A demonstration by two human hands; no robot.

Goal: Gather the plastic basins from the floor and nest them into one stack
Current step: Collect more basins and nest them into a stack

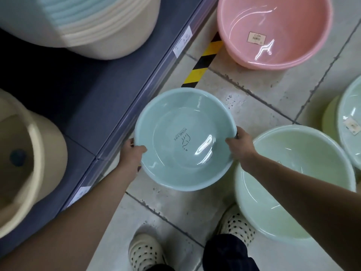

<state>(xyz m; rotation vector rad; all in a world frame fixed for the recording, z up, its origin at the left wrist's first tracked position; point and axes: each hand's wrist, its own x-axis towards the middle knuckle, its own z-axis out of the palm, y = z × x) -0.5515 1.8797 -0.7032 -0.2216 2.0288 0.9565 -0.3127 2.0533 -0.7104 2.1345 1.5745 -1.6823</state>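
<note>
We hold a round pale-blue plastic basin (185,139) by its rim above the tiled floor (254,98): our left hand (134,151) and right hand (241,141) each curl around opposite edges. A light-green plastic basin (289,184) sits just right of it; a pink plastic basin (273,30) rests farther ahead.

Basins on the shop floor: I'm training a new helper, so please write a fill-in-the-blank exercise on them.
The left hand and right hand hold a blue basin printed HOME ____.
The far basin beyond the striped tape is ____.
The pale green basin stands beside the person's ____ shoe.
Missing: LIFE, pink, right.
</note>
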